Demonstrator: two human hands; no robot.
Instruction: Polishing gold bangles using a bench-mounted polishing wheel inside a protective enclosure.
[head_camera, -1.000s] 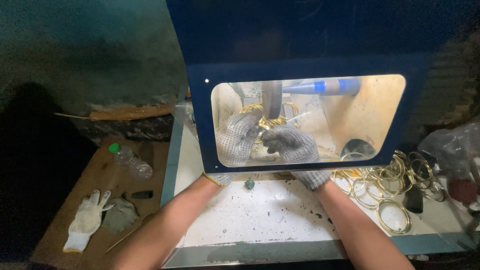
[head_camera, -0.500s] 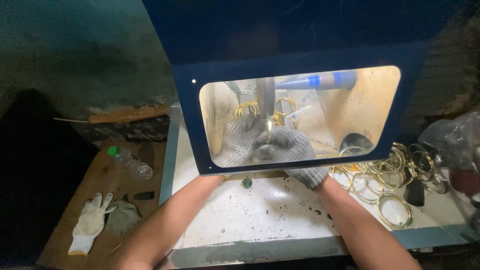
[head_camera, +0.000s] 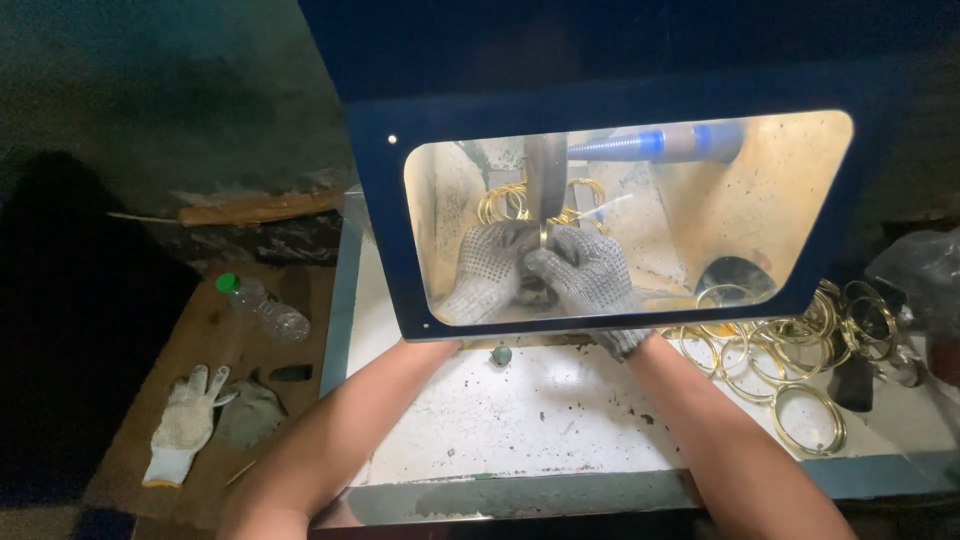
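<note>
Polishing step imo: left hand (head_camera: 487, 268) & right hand (head_camera: 585, 268), both gloved, pinch a brass ring (head_camera: 541, 238) against the spinning wheel (head_camera: 545, 180) behind the blue window guard (head_camera: 380, 200), w/ more rings (head_camera: 770, 350) piled at the tabletop's right edge; next calls for slow, even turning.

Grey dotted knit gloves (head_camera: 590, 270), bare forearms
</note>
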